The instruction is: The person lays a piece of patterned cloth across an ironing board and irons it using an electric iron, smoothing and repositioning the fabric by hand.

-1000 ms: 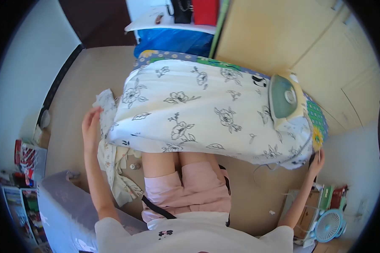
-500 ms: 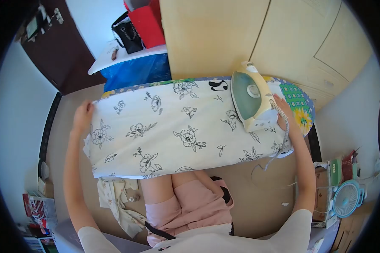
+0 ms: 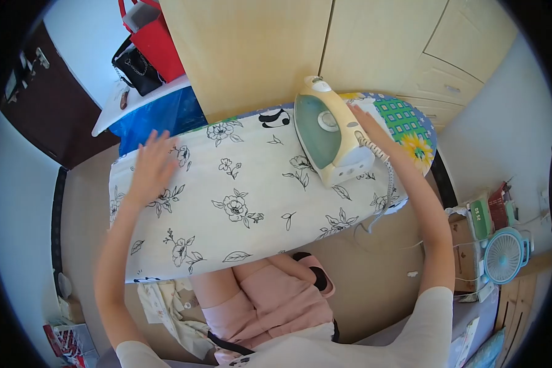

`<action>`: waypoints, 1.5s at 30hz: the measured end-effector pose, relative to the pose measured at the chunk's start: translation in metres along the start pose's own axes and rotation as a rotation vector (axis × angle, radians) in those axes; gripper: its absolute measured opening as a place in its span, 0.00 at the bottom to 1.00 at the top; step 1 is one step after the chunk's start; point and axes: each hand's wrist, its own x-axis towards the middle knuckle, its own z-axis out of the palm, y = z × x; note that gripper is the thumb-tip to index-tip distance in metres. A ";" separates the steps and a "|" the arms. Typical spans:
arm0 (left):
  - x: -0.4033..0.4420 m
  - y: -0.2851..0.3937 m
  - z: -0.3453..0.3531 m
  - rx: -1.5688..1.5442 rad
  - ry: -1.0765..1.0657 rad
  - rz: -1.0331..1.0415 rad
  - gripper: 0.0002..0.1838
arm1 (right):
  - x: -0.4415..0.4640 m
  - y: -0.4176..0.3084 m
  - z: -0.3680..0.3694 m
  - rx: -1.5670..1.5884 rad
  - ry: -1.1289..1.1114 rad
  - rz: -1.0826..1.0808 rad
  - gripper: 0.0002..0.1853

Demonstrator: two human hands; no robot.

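White fabric (image 3: 257, 178) printed with black line-drawn flowers and a panda figure lies spread over the ironing board (image 3: 391, 110). My left hand (image 3: 153, 165) is over the fabric's left part, fingers spread, holding nothing. Whether it touches the cloth I cannot tell. A cream and green iron (image 3: 331, 132) rests on the fabric's right part, its tip towards the cupboard. Just right of the iron, my right hand (image 3: 368, 126) lies flat with fingers stretched out, partly hidden by the iron and its cord (image 3: 389, 178).
Beyond the board stands a pale wooden cupboard (image 3: 245, 55). A red bag (image 3: 158, 46) and a black bag (image 3: 138, 70) sit on a white surface (image 3: 107, 113) at the far left. Crumpled cloth (image 3: 172, 316) lies on the floor; a blue fan (image 3: 504, 256) is at the right.
My left hand has let go of the fabric's left edge and moved inward over it, fingers now spread. My right hand has slid towards the board's far edge. The view has shifted.
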 end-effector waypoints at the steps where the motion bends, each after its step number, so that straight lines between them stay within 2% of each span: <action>1: -0.005 0.019 0.008 0.000 -0.142 -0.055 0.24 | 0.004 0.003 0.009 -0.152 -0.007 0.011 0.23; 2: -0.010 0.029 0.013 0.002 -0.284 -0.111 0.26 | 0.006 0.005 0.013 -0.303 -0.014 0.021 0.23; 5: -0.018 0.038 0.006 0.089 -0.288 -0.234 0.29 | 0.006 0.005 0.002 -0.297 -0.034 0.133 0.24; 17: -0.059 0.030 -0.010 0.168 -0.273 -0.501 0.29 | 0.006 0.010 0.007 -0.316 0.034 0.186 0.24; 22: -0.048 0.034 -0.021 0.132 -0.311 -0.573 0.28 | 0.005 0.015 0.013 -0.325 0.084 0.175 0.24; 25: -0.029 0.033 -0.015 0.177 -0.153 -0.334 0.24 | 0.006 0.014 0.013 -0.336 0.091 0.171 0.24; 26: -0.018 0.038 -0.014 0.187 -0.157 -0.343 0.24 | 0.005 0.013 0.013 -0.345 0.096 0.173 0.24; 28: 0.004 0.047 -0.008 0.118 -0.101 -0.117 0.24 | 0.005 0.012 0.012 -0.337 0.100 0.172 0.24; 29: 0.015 0.052 -0.004 0.121 -0.102 -0.123 0.24 | 0.005 0.011 0.012 -0.338 0.103 0.180 0.24; 31: 0.035 0.064 0.009 0.025 -0.101 0.080 0.24 | 0.005 0.011 0.012 -0.330 0.103 0.175 0.24; 33: 0.049 0.079 0.022 -0.039 -0.161 0.152 0.25 | 0.005 0.012 0.011 -0.324 0.102 0.166 0.24; 36: 0.045 0.090 0.049 -0.055 -0.168 0.124 0.27 | 0.005 0.012 0.011 -0.326 0.101 0.152 0.24; 45: 0.036 0.081 0.048 -0.030 -0.143 0.038 0.28 | 0.005 0.020 0.012 -0.365 0.113 0.096 0.23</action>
